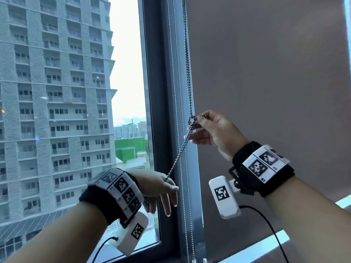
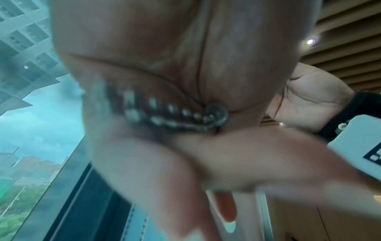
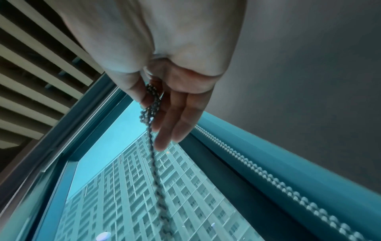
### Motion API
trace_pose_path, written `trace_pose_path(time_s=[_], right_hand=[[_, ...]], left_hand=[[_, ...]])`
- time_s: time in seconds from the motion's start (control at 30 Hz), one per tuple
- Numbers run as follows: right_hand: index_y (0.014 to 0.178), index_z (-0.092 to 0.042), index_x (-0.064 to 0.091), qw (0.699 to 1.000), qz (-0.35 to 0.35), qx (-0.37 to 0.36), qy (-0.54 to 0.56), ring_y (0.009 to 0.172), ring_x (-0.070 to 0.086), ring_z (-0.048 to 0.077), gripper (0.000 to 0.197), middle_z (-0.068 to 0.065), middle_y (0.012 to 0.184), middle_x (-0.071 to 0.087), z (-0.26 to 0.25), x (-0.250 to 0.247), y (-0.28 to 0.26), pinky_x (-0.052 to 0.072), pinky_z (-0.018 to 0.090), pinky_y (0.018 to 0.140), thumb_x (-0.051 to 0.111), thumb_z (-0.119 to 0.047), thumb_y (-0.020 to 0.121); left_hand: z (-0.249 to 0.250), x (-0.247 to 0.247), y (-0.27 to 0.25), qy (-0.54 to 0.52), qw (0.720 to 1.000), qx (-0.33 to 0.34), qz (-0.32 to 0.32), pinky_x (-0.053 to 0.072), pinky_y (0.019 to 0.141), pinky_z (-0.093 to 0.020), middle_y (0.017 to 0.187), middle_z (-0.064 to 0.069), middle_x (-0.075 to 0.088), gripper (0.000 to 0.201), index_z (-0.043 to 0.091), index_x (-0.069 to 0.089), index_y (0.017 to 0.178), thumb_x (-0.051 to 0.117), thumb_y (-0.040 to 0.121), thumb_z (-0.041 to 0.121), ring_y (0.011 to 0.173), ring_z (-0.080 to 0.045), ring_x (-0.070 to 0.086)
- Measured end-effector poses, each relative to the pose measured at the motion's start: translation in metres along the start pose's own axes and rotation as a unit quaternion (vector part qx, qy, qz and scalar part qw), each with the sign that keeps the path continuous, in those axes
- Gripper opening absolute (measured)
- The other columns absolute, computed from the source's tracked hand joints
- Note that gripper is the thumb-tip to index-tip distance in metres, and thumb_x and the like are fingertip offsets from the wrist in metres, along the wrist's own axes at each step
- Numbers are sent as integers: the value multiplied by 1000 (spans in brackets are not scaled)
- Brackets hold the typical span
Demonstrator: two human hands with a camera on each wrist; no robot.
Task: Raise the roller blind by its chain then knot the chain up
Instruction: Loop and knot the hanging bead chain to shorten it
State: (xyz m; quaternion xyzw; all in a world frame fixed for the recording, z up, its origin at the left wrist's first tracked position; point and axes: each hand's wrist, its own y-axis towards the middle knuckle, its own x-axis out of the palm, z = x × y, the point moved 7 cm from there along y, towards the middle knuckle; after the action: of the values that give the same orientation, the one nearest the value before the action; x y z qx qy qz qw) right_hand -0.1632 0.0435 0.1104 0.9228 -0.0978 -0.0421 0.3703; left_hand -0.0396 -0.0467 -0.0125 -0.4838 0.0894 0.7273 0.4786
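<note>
A dark metal bead chain hangs down in front of the window frame. It forms a loose loop at mid height. My right hand pinches the chain at that loop between thumb and forefinger, with the other fingers straight. In the right wrist view the chain runs away from the pinch. From the loop the chain slants down left to my left hand, which pinches its lower end. Beads lie across that hand's palm. A grey roller blind covers the right pane.
A thin white bead chain hangs along the dark window post, also seen beside the blind's edge. The bare left pane shows a tower block. A pale sill runs below. Cables trail from both wrist cameras.
</note>
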Motion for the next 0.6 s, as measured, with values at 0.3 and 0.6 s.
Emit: trace_pose_path(time_s=[0.3,0.6], right_hand=[[108,-15,43,999,-3,16,49,47,58,17,21,7,76,61,14,17,-5,54,34,55,51,-6,91],[83,-16,54,998,2,4,-55,43,43,8,9,1,65,56,27,22,-16,42,22,46,54,-11,90]], left_hand=[[32,-16,-5,22,993,103,46,54,71,-29,102,-8,69,33,12,51,115,58,90,33,78,-18,67],[86,-59,-51,195,860,271,385,51,66,-30,78,6,58,33,20,56,78,63,72,52,67,-9,52]])
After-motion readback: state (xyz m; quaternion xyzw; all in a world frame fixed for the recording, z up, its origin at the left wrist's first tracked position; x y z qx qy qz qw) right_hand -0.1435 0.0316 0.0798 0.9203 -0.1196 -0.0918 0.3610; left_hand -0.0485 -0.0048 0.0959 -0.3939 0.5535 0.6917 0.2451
